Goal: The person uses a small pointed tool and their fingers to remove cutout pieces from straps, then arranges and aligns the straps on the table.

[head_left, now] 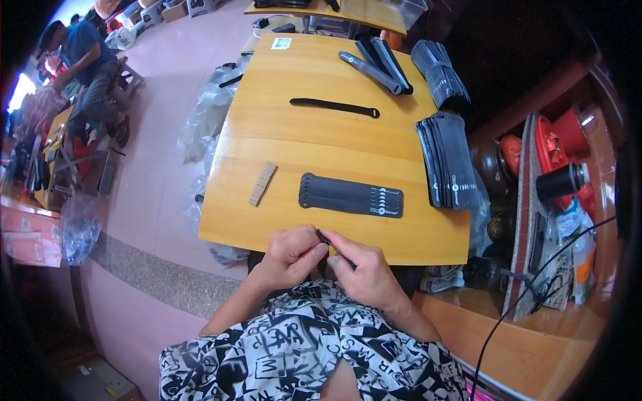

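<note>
At the front edge of the table, my left hand point(294, 255) and my right hand point(364, 271) meet, fingers pinched on a black strap point(324, 236). Most of that strap is hidden by my fingers. Just beyond them lies a fanned row of dark grey printed straps point(348, 195), with white marks and lettering at the right end. To its left is a narrow tan strip point(263, 184) with crosswise lines. A single black strap with a buckle loop point(334, 107) lies farther back.
Stacks of grey printed straps point(447, 160) and a tied bundle point(438, 72) line the table's right edge. More straps point(382, 63) lie at the back of the wooden table point(267, 134). Right, a shelf holds a dark bottle point(560, 182). Another person point(90, 60) sits far left.
</note>
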The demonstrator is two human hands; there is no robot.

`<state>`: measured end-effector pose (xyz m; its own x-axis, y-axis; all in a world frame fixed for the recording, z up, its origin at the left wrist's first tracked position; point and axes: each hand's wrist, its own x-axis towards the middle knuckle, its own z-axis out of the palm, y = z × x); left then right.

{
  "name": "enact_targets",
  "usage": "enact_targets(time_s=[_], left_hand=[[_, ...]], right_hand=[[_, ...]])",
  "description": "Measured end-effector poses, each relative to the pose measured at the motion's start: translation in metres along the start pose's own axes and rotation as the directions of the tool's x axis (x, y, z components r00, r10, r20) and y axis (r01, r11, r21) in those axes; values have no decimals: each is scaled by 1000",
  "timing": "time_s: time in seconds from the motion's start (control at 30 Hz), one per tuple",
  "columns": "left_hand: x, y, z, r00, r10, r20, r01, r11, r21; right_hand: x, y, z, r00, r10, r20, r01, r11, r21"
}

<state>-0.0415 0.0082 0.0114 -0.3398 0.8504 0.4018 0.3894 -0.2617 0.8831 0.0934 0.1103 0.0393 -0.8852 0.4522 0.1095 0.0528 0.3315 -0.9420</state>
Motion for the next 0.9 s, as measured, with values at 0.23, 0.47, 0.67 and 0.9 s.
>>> enact_targets(time_s=[0.23, 0.47, 0.67, 0.9], left_hand=[[-14, -4, 7, 964, -246, -105, 178, 883, -433], [-5, 0, -2, 998, 49, 38, -46, 995, -93], [-4, 7, -11, 975, 84, 207, -51, 986, -162], [-2, 4, -15, 978, 2, 208, 51, 966, -253]], right_hand=[[4, 22, -7, 952, 301, -47, -234, 822, 520], [20, 9, -16, 931, 261, 254, -316, 926, 206], [29, 14, -26, 823, 284, 492, -451, 853, 261], [28, 5, -26, 793, 349, 500, -524, 808, 268]])
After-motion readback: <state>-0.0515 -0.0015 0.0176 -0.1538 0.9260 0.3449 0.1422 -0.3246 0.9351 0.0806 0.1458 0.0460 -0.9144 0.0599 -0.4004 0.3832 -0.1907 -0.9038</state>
